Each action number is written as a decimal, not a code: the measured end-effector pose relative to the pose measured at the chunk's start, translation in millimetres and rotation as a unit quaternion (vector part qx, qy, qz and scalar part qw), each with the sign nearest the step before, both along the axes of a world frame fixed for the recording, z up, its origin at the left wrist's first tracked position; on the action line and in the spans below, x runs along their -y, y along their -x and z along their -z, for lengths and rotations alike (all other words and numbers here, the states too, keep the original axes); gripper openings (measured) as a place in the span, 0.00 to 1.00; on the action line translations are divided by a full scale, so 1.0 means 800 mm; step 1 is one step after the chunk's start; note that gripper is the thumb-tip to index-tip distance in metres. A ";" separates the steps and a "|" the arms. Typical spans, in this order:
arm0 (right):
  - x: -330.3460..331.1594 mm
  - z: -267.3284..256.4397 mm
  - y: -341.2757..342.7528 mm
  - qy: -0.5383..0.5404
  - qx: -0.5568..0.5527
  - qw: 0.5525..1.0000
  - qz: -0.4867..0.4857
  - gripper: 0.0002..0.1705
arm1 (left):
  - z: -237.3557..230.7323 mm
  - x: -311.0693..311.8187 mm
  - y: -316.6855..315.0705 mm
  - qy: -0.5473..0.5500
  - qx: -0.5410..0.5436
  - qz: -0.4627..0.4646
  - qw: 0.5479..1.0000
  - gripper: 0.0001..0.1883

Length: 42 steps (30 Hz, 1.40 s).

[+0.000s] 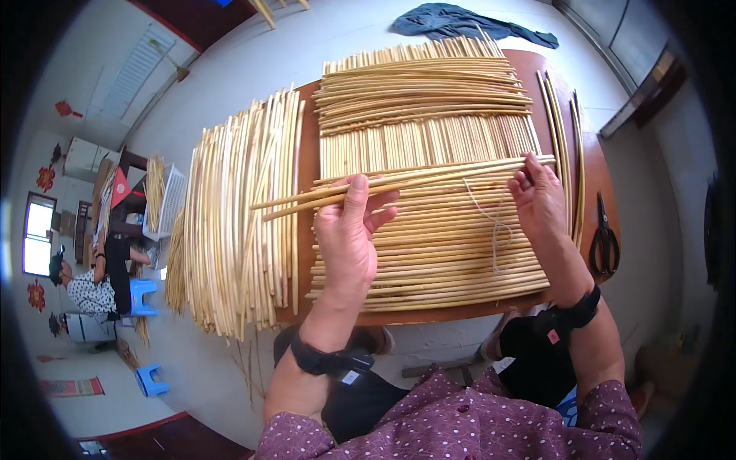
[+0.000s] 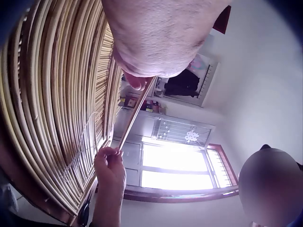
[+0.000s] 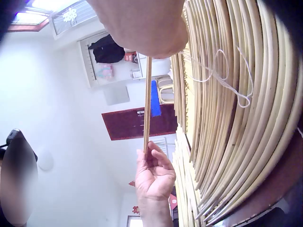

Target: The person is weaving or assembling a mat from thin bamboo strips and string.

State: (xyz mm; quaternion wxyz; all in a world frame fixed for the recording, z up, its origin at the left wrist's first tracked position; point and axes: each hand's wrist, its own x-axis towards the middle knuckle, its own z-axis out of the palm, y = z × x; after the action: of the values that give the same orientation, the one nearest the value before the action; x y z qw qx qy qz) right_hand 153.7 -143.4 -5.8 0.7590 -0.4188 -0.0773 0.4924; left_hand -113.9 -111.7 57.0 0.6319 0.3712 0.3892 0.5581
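Observation:
My left hand (image 1: 346,241) pinches a couple of slim straw-coloured sticks (image 1: 299,204) between thumb and fingers, close to their left ends. At the other end, my right hand (image 1: 539,198) pinches the sticks with thumb and forefinger. They are held nearly level over a layer of similar sticks (image 1: 429,253) lying crosswise on the table. A loose white string (image 1: 494,230) lies on that layer, just left of my right hand. In the right wrist view the held sticks (image 3: 147,104) stretch between both hands. The back of each near hand hides its own fingertips in the wrist views.
Upright-laid sticks (image 1: 238,215) cover the table's left side. A bundle (image 1: 422,92) lies across another layer at the far side. Black-handled scissors (image 1: 605,241) and several loose sticks (image 1: 553,115) lie right. Dark cloth (image 1: 468,23) is on the floor; another person (image 1: 92,291) sits far left.

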 end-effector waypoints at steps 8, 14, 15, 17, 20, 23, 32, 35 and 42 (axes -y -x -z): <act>-0.003 0.011 -0.024 0.030 0.018 0.999 0.005 0.07 | -0.005 -0.007 0.031 -0.020 -0.009 -0.042 0.999 0.12; -0.003 0.008 -0.018 0.032 0.011 0.999 -0.007 0.08 | -0.002 -0.006 0.037 -0.049 0.002 -0.054 0.997 0.11; -0.004 0.008 -0.017 0.031 0.012 0.999 -0.007 0.08 | -0.003 -0.006 0.037 -0.054 -0.002 -0.056 0.997 0.10; -0.004 0.007 -0.016 0.033 0.014 0.999 -0.013 0.09 | -0.003 -0.006 0.037 -0.058 -0.005 -0.058 0.997 0.10; -0.003 0.010 -0.016 0.043 0.016 0.999 -0.010 0.09 | -0.003 -0.005 0.035 -0.052 -0.005 -0.064 0.997 0.09; -0.004 0.020 -0.023 0.055 0.001 0.998 -0.008 0.09 | -0.008 -0.003 0.030 -0.055 0.000 -0.070 0.996 0.10; -0.005 0.021 -0.037 0.026 -0.062 0.997 -0.029 0.11 | -0.022 0.002 0.023 -0.163 -0.035 -0.017 0.986 0.11; -0.009 0.022 -0.034 -0.003 -0.073 0.997 -0.027 0.11 | -0.020 0.000 0.024 -0.166 -0.018 -0.020 0.986 0.09; -0.009 -0.003 0.034 -0.122 -0.109 0.986 -0.028 0.08 | -0.010 0.006 0.007 -0.104 -0.012 0.013 0.994 0.11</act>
State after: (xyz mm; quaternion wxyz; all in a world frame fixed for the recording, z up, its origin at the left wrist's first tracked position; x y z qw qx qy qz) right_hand 126.8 -135.8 -3.2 0.7941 -0.2643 -0.0654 0.5434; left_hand -119.8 -116.3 65.4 0.5926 0.4467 0.3320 0.5823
